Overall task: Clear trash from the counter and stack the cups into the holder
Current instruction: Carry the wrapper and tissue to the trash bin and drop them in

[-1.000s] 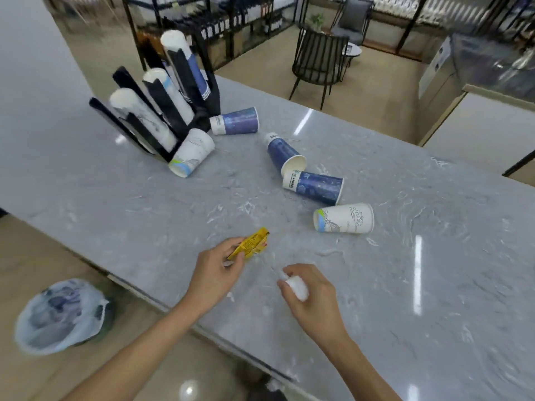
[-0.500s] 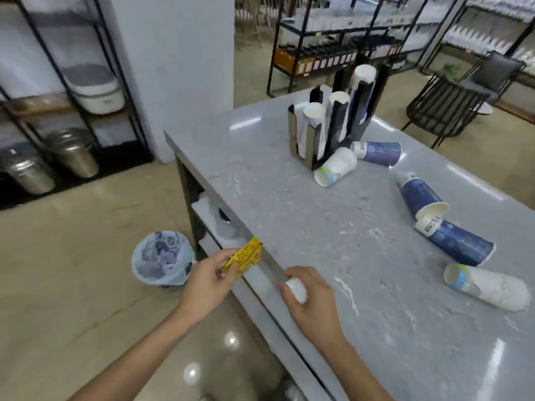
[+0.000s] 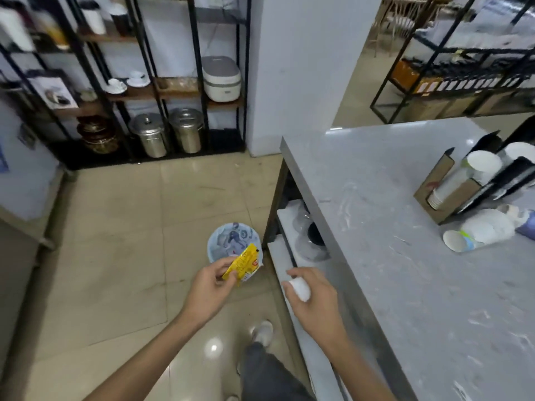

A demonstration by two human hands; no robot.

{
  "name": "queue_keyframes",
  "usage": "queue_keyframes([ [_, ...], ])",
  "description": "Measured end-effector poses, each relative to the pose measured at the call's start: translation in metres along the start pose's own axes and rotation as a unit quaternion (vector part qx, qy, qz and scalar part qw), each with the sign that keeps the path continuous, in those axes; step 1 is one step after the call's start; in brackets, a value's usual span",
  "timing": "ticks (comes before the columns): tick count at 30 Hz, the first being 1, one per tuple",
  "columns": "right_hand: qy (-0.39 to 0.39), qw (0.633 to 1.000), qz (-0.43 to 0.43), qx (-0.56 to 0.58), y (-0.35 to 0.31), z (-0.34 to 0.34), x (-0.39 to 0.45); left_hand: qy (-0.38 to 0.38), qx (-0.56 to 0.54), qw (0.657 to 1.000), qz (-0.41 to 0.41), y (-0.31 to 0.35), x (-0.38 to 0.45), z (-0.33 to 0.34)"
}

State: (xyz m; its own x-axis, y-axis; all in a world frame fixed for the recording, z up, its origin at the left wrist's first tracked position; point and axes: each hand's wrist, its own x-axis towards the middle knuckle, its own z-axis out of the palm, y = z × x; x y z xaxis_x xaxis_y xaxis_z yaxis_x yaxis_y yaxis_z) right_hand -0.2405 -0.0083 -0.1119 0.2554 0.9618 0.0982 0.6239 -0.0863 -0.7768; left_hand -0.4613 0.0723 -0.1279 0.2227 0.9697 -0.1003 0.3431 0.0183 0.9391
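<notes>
My left hand pinches a yellow wrapper over the floor, just above the near rim of a round trash bin lined with a pale bag. My right hand is closed around a white crumpled paper ball, off the grey counter's left edge. At the counter's right, the black cup holder holds white cups. A white paper cup lies on its side in front of the holder, with a blue cup partly cut off behind it.
Open shelves under the counter hold glassware beside the bin. A black rack with metal canisters and a rice cooker stands against the far wall. A white pillar rises behind the counter corner. My foot is on the tiled floor.
My view has swung left from the counter toward the floor. Both hands carried the wrapper and paper ball off the counter, and the wrapper now hangs over the bin.
</notes>
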Motion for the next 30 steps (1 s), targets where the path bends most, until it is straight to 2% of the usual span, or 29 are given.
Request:
queue_keyframes([
  [5,-0.049,0.999,-0.005,0.005,0.010,0.042,0.062,0.034,0.019,0.998,-0.056,-0.030,0.044,-0.017],
  [15,-0.123,0.992,0.038,0.009,0.053,0.132,0.178,0.053,0.067,0.986,-0.141,-0.087,0.150,-0.021],
  [23,-0.157,0.984,0.077,-0.024,0.095,0.208,0.234,0.040,0.099,0.978,-0.178,-0.153,0.208,-0.011],
  [30,-0.168,0.976,0.129,-0.046,0.175,0.293,0.264,-0.016,0.165,0.971,-0.174,-0.263,0.268,0.015],
])
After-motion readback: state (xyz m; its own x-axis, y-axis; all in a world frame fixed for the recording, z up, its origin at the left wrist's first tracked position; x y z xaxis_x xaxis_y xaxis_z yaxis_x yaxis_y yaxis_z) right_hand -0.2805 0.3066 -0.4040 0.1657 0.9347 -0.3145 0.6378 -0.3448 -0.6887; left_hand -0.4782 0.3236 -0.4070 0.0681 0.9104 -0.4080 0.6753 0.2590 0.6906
